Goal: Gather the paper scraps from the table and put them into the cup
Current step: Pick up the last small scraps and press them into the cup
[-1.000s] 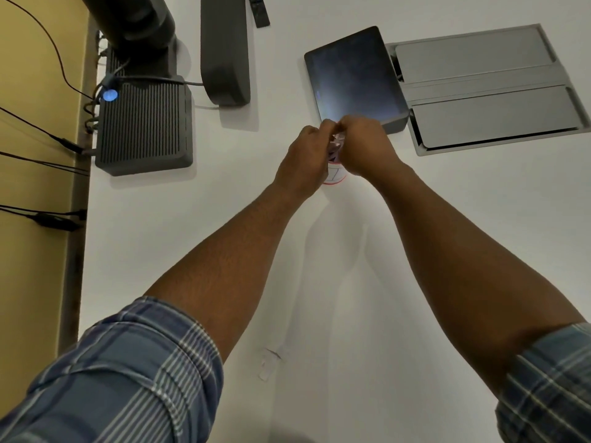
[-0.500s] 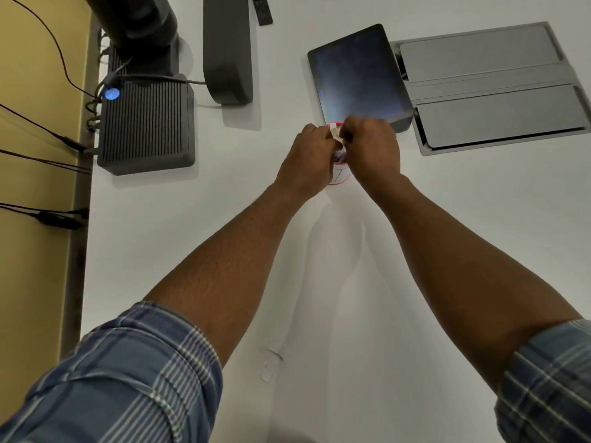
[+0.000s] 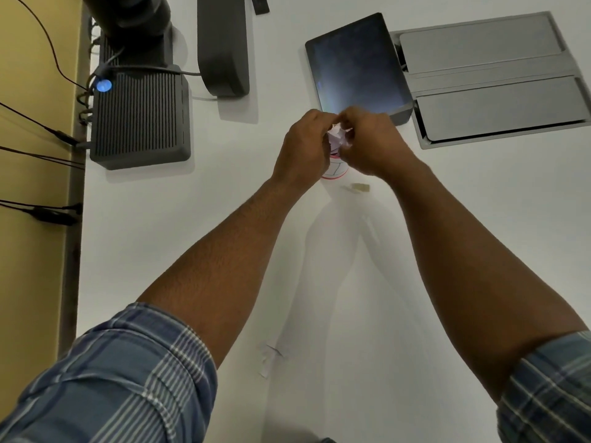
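Here, paper scraps [image 3: 336, 139]: a crumpled white wad, pinched between both hands directly above the cup, out toward the far middle of the desk.
Cup [image 3: 335, 169]: white with a red rim at its foot, standing on the desk below the hands; only its near side shows, its mouth hidden by the fingers.
Step in hand: by the look of it, stuffing the gathered wad down into the cup.
Left hand [image 3: 303, 145]: fingers curled in, tips meeting the wad from the left; whether it also steadies the cup cannot be told.
Right hand [image 3: 371, 142]: fingers bent and closed on the wad from the right, knuckles raised over the cup.
Next move: likely a downward push and a release, with the cup kept upright; it looks light enough to tip.
Stray scrap [image 3: 358, 187]: a small pale piece lying on the desk just beside the cup's foot, on its right.
Second scrap [image 3: 267, 359]: a thin white strip nearer the front edge of the desk, between the forearms, well apart from the cup.
Remaining work: both loose pieces appear uncollected.
Desk [image 3: 192, 235]: white.
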Demonstrator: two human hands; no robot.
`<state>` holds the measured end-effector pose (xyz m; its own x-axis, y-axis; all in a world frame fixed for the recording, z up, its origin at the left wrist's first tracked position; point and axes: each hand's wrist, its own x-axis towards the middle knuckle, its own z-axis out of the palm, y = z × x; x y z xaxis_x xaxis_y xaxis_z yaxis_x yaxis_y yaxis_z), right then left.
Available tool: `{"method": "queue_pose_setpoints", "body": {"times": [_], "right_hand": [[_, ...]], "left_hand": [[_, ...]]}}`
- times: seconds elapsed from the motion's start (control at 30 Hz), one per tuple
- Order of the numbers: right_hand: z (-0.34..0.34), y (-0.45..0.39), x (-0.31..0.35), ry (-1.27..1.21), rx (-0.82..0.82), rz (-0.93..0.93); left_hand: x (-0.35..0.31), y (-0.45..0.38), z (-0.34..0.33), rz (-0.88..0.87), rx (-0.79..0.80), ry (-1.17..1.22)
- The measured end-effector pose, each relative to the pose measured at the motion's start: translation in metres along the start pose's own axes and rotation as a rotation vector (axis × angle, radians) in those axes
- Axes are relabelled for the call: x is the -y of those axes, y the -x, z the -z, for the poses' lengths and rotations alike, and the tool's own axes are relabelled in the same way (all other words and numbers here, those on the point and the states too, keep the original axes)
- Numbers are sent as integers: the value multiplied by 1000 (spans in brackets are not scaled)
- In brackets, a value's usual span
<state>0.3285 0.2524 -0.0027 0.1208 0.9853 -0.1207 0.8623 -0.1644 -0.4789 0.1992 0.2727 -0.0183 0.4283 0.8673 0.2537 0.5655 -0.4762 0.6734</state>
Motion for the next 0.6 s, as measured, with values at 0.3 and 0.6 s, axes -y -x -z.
{"method": "queue_pose_setpoints", "body": {"times": [0.3,0.6], "right_hand": [[-20,-12,-3,19,-207,0],[-27,-26,-1,159,-91,83]], "left_hand": [[5,5,-4,36,-30,-23],[15,5,-12,21,33,-326]]}}
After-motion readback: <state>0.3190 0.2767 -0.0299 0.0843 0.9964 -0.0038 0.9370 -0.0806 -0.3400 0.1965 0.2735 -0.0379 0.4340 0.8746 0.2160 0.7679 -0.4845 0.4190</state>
